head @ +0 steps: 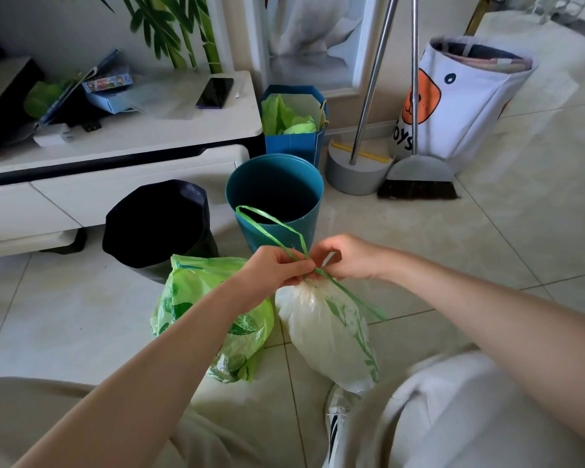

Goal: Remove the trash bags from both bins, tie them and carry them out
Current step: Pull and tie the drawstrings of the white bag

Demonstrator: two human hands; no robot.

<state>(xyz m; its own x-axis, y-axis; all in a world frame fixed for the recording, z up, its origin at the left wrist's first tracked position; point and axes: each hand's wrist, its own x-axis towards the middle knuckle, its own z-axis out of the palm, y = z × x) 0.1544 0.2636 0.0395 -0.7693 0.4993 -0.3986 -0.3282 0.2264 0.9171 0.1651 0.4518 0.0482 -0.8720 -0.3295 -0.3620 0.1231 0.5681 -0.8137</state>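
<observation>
A white trash bag with green leaf print lies on the floor tiles, its neck gathered. My left hand and my right hand pinch its green drawstring right at the neck; one loop arcs up over the teal bin and a loose end trails down to the right. A green lime-print trash bag sits on the floor to the left, partly behind my left forearm. Behind the bags stand a teal bin with no bag in it and a black bin.
A white TV cabinet runs along the left with a phone and boxes on top. A blue paper bag, a dustpan and broom, and a white toy bag line the wall. My knees fill the bottom.
</observation>
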